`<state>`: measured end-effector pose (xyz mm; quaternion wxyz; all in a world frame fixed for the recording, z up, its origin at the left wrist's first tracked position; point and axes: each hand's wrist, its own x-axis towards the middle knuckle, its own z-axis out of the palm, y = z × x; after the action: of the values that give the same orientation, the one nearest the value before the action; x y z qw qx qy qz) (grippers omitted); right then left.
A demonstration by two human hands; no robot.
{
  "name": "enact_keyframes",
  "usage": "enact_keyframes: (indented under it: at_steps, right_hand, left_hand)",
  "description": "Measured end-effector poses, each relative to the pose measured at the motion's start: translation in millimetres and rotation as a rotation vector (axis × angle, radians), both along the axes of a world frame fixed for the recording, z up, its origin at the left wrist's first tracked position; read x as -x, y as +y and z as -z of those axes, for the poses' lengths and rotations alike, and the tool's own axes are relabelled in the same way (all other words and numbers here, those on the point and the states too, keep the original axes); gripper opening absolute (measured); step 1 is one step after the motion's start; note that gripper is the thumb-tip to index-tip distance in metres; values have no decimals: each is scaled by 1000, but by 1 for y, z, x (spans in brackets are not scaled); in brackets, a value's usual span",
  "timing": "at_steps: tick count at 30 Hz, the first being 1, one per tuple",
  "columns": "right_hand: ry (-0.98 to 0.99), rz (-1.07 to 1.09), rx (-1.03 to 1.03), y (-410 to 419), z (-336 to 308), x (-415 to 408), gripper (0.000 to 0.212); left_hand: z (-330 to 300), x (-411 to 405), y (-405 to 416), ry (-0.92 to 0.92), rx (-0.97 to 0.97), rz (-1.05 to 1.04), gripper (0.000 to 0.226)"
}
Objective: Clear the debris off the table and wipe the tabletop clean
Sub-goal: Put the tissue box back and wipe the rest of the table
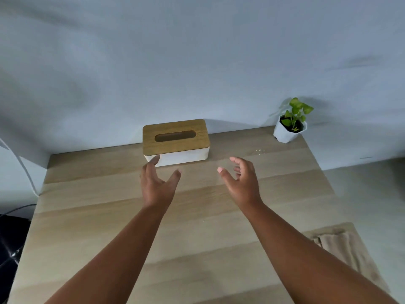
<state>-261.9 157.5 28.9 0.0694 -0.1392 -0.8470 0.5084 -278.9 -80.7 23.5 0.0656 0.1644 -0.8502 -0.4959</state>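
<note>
With both hands empty, fingers spread, over the table (122, 227), crumbs (259, 151) lie fwd-right of the right hand (242, 183), nearer it than the left hand (156, 185); cloth (341, 244) waits near-right.

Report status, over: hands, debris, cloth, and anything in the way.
Left hand and right hand open, empty, reaching forward over table. Crumbs unswept near potted plant. Cloth untouched at right edge. Tissue box ahead of left hand.
</note>
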Motion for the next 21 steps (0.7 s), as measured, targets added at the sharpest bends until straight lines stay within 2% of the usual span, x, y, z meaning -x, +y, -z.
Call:
enact_keyframes:
  at_steps: [6,14,18,21]
  right_hand:
    - [-14,34,-110,59,10,-59,52]
    - [-67,-58,-330,156,27,-150,57]
    - [-109,-169,-454,208,34,-199,51]
    - [-97,-227,-580,245,39,-231,49]
  left_hand:
    - [16,-40,56,96,186,174,63]
    - [52,-95,123,-51,363,394,70]
    - [65,-118,147,-140,478,441,74]
    - [72,-132,159,-132,562,468,71]
